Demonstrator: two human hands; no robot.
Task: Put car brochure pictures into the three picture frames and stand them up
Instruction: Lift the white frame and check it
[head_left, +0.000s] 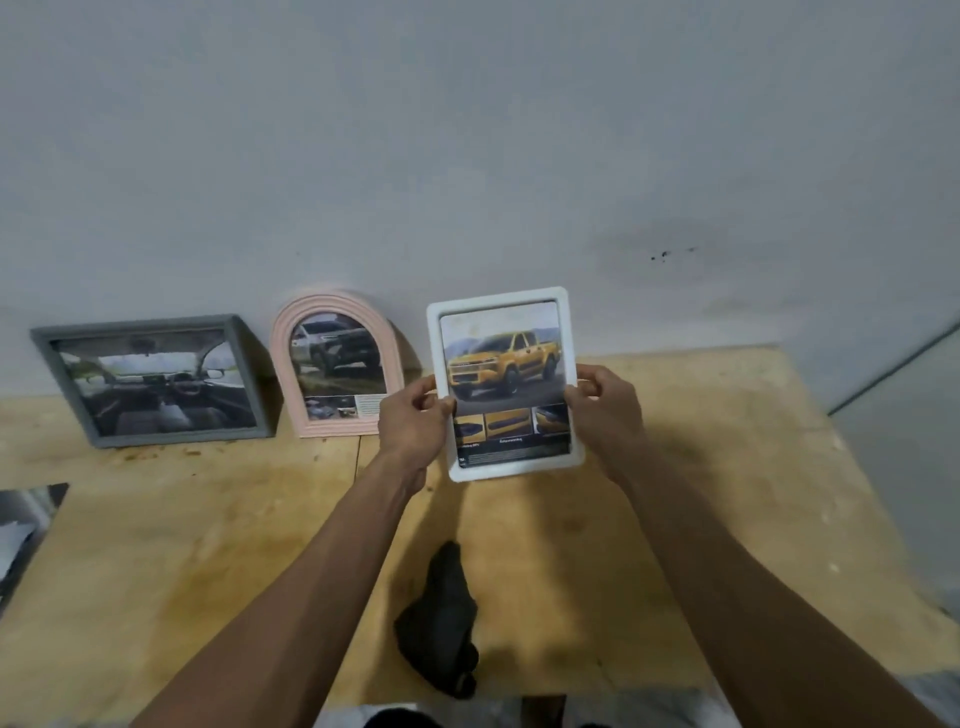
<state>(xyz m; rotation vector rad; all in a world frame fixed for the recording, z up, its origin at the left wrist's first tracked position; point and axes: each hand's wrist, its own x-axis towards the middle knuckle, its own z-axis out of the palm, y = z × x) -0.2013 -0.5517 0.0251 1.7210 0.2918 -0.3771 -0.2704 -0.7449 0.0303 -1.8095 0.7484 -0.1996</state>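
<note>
White plastic framed the last picture: the white frame (506, 384), already holding a yellow pickup page, was held off the bench (675, 467) in front of the wall (467, 130), upright and facing the camera. The left hand (413, 421) gripped its left edge, thumb on the front and fingers (427, 387) curled behind; the right hand (602, 408) pinched the right edge the same way. Both grips looked narrow and firm on the rim.

Two frames already stood at the back of the bench, leaning toward the wall: a grey frame (156, 382) with a dashboard picture at far left, and a pink arched frame (337, 364) just beside it with a silver car page. A dark cloth (441, 618) lay near the front edge, and a loose brochure page (26, 525) at the left edge.

By my reading this was the final step, standing up the third frame. The next move likely called for lowering it to the bare bench right of the pink frame; whether its rear stand was open could not be told.
</note>
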